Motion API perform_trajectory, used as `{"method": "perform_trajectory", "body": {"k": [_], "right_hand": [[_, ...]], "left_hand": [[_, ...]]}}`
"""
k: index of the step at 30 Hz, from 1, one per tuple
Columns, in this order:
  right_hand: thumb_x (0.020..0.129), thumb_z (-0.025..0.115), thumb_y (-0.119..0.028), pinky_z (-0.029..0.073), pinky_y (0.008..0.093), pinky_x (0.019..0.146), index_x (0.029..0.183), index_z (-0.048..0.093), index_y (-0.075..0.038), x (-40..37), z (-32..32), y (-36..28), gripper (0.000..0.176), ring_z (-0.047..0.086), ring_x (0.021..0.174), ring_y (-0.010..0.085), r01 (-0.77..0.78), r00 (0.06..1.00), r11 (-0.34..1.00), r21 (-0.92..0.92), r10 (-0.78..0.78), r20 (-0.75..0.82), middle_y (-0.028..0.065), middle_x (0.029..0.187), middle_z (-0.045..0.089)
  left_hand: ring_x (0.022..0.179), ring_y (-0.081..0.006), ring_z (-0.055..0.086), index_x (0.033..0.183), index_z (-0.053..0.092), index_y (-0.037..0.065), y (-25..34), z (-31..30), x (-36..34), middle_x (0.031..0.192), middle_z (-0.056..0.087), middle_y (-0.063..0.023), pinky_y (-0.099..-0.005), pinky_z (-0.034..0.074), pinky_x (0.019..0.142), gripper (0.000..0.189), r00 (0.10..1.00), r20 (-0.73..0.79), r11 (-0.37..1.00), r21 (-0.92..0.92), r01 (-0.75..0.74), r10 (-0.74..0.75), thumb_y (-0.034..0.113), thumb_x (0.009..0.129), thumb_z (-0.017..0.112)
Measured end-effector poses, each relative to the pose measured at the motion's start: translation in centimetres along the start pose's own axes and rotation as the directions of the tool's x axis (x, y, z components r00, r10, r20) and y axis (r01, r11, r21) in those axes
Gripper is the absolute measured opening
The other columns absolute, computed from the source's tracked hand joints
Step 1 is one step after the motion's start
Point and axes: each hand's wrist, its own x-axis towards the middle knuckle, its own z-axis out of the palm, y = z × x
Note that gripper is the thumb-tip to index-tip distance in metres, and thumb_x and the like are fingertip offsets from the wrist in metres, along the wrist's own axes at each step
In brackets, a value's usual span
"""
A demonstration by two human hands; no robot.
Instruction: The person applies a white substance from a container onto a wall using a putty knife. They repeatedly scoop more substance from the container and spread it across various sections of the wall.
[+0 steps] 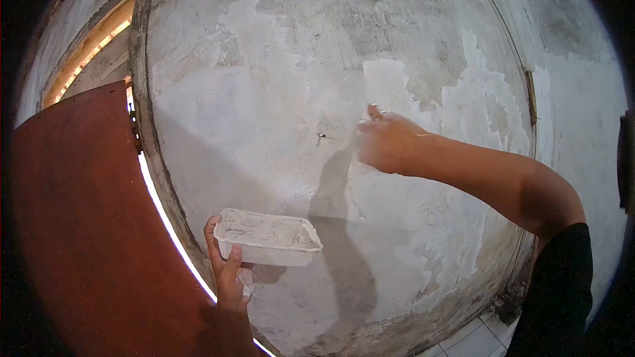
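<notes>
My left hand [228, 266] grips the left end of a white rectangular tub [274, 253], thumb on its near side. Pale paste coats the tub's inside and rim. Up and to the right, my right hand [385, 142] is at the wall [264, 119], its fingers curled and blurred. What it holds, if anything, cannot be made out. White smears mark its skin. Whitish patches of coating [385, 82] lie on the grey wall around it. A small dark fixture with wires [322, 135] sticks out of the wall left of my right hand.
A red-brown door [73, 205] stands at the left beside a rough frame [141, 59], with light showing through the gap. A cable [493, 3] runs down the wall at the upper right. Floor tiles [471, 342] show at the bottom right. A dark object [624, 162] is at the right edge.
</notes>
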Motion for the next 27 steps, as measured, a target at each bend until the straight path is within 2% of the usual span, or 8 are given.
{"method": "perform_trajectory", "body": {"k": [3, 6, 9, 11, 15, 19, 22, 27], "right_hand": [[0.080, 0.062, -0.004, 0.031, 0.0518, 0.109, 0.100, 0.067, -0.010, -0.9, -0.3, 1.1, 0.021, 0.057, 0.111, 0.0270, -0.080, 0.992, 0.986, 0.143, 0.065, 0.112, 0.0102, 0.101, 0.065], [0.071, 0.062, 0.005, 0.042, 0.0393, 0.090, 0.118, 0.061, -0.013, -1.0, -0.8, 3.6, 0.050, 0.056, 0.108, 0.0217, -0.334, 0.937, 0.917, 0.215, 0.349, -0.032, 0.0075, 0.112, 0.063], [0.071, 0.061, 0.005, 0.042, 0.0355, 0.090, 0.120, 0.059, -0.012, 0.2, -0.3, 5.4, 0.052, 0.055, 0.107, 0.0212, -0.512, 0.815, 0.820, 0.255, 0.558, -0.157, 0.0074, 0.111, 0.063], [0.070, 0.061, 0.005, 0.044, 0.0341, 0.087, 0.120, 0.059, -0.010, 0.8, 1.0, 4.7, 0.052, 0.056, 0.105, 0.0240, -0.485, 0.782, 0.837, 0.254, 0.545, -0.304, 0.0089, 0.109, 0.063], [0.070, 0.062, 0.001, 0.047, 0.0394, 0.081, 0.108, 0.062, -0.009, 5.5, 9.6, 1.2, 0.039, 0.056, 0.097, 0.0273, -0.616, 0.697, 0.745, 0.257, 0.667, -0.264, 0.0107, 0.097, 0.062], [0.072, 0.062, -0.003, 0.048, 0.0425, 0.076, 0.099, 0.064, -0.010, 2.1, 5.7, -3.6, 0.028, 0.058, 0.093, 0.0297, -0.591, 0.739, 0.749, 0.301, 0.652, -0.170, 0.0112, 0.097, 0.062], [0.069, 0.069, -0.005, 0.051, 0.0423, 0.077, 0.100, 0.065, -0.007, -0.7, 0.8, -0.3, 0.031, 0.062, 0.092, 0.0317, -0.542, 0.838, 0.822, 0.174, 0.514, 0.183, 0.0160, 0.098, 0.064], [0.074, 0.064, -0.008, 0.049, 0.0450, 0.081, 0.104, 0.064, -0.007, 0.5, -0.4, 5.8, 0.030, 0.061, 0.094, 0.0346, -0.491, 0.759, 0.786, 0.377, 0.598, -0.259, 0.0178, 0.097, 0.064]], "left_hand": [[0.120, -0.0244, 0.042, 0.140, 0.027, 0.013, -0.1, -0.4, -0.1, 0.129, 0.042, -0.0122, -0.0400, 0.034, 0.103, 0.060, 0.999, 0.045, 1.000, -0.003, -0.016, 0.016, 0.006, 0.087, 0.053], [0.121, -0.0246, 0.042, 0.141, 0.026, 0.013, -0.5, -0.2, 0.0, 0.129, 0.042, -0.0119, -0.0400, 0.033, 0.104, 0.060, 0.999, 0.052, 0.996, -0.092, 0.004, 0.001, 0.007, 0.088, 0.053], [0.121, -0.0250, 0.042, 0.142, 0.027, 0.014, -1.4, -0.2, 0.7, 0.130, 0.042, -0.0118, -0.0408, 0.034, 0.104, 0.060, 0.997, 0.077, 0.985, -0.169, -0.009, 0.022, 0.009, 0.088, 0.053], [0.121, -0.0249, 0.042, 0.142, 0.027, 0.014, -1.2, 0.8, 1.6, 0.130, 0.042, -0.0114, -0.0411, 0.035, 0.103, 0.060, 0.995, 0.098, 0.979, -0.203, -0.015, 0.035, 0.011, 0.088, 0.055], [0.120, -0.0249, 0.042, 0.141, 0.029, 0.014, -0.3, 2.6, 4.1, 0.129, 0.042, -0.0106, -0.0418, 0.037, 0.101, 0.064, 0.992, 0.122, 0.975, -0.223, -0.014, 0.042, 0.019, 0.086, 0.062], [0.119, -0.0228, 0.044, 0.140, 0.031, 0.014, 0.7, 3.5, 5.7, 0.127, 0.044, -0.0092, -0.0394, 0.039, 0.100, 0.066, 0.991, 0.126, 0.982, -0.185, -0.019, 0.043, 0.022, 0.084, 0.066], [0.116, -0.0183, 0.046, 0.137, 0.033, 0.014, 2.5, 4.4, 6.2, 0.123, 0.046, -0.0068, -0.0348, 0.041, 0.098, 0.064, 0.979, 0.195, 0.980, -0.197, -0.014, 0.053, 0.019, 0.084, 0.067], [0.116, -0.0193, 0.046, 0.137, 0.032, 0.014, 3.8, 4.3, 5.6, 0.123, 0.046, -0.0069, -0.0353, 0.041, 0.099, 0.064, 0.970, 0.238, 0.978, -0.210, 0.000, 0.051, 0.017, 0.084, 0.068]]}}
